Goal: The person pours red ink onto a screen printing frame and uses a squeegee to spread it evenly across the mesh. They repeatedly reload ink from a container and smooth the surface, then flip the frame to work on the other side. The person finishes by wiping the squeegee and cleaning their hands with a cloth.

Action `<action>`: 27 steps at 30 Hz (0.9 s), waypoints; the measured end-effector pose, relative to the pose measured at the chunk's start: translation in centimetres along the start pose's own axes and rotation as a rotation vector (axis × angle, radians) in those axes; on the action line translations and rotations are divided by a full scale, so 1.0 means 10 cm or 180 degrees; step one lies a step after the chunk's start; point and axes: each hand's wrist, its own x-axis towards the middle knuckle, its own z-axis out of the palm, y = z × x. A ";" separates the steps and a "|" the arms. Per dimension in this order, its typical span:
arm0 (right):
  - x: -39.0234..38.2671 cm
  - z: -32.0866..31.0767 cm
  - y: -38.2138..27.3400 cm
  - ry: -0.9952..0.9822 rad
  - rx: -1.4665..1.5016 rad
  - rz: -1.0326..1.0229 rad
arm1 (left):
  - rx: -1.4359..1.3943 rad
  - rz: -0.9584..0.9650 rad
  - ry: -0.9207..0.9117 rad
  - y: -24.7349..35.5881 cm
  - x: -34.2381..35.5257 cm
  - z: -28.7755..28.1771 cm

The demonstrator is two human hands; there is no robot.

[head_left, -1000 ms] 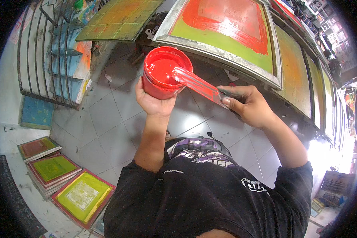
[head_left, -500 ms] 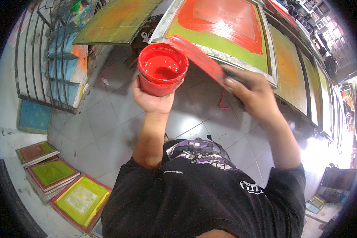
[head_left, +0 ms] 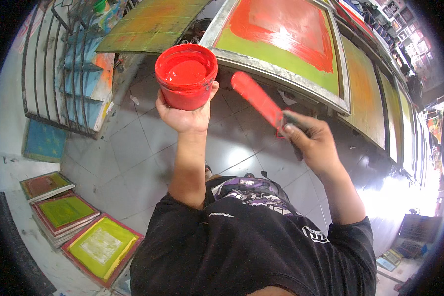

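My left hand [head_left: 185, 118] holds up a round tub of red ink [head_left: 187, 93] from below, its palm and fingers around the base. The tub has no lid on, and thick glossy red ink fills much of it. In my right hand [head_left: 308, 140] is a spatula [head_left: 256, 98], gripped by its dark handle. Its long blade is coated red and points up and left toward the tub, apart from it. Beyond both hands lies a framed printing screen [head_left: 286, 66] with a yellow-green mesh and red ink spread over its middle and far part.
More green-orange boards [head_left: 148, 24] flank the screen. A black metal rack [head_left: 59, 84] with blue and orange-stained sheets stands at the left. Small framed screens [head_left: 103, 246] lie stacked at lower left. Grey floor tiles [head_left: 118, 143] show below my arms.
The tub has moved slightly left and up in my left hand. The spatula has drawn away from the tub's rim, down and right.
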 end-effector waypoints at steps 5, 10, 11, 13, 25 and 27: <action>0.11 -0.08 -0.21 -0.0084 0.0457 -0.0897 | 0.0311 0.0033 0.0160 -0.03 -0.05 0.10; 0.32 0.19 -0.25 0.0744 -0.1660 -0.2693 | 0.0174 -0.0163 -0.0094 -0.09 -0.11 0.16; 0.34 0.30 -0.24 0.0901 -0.1957 -0.2706 | 0.0278 -0.0135 -0.0032 -0.09 -0.11 0.16; 0.34 0.51 -0.20 0.1213 -0.2598 -0.2737 | 0.0220 0.0001 0.0329 -0.11 -0.12 0.16; 0.19 0.40 -0.02 0.0537 -0.2972 -0.2565 | 0.0360 0.0200 0.0962 0.04 -0.10 0.04; 0.15 0.31 0.01 0.0489 -0.2888 -0.2588 | 0.0446 0.0243 0.1066 0.05 -0.09 0.00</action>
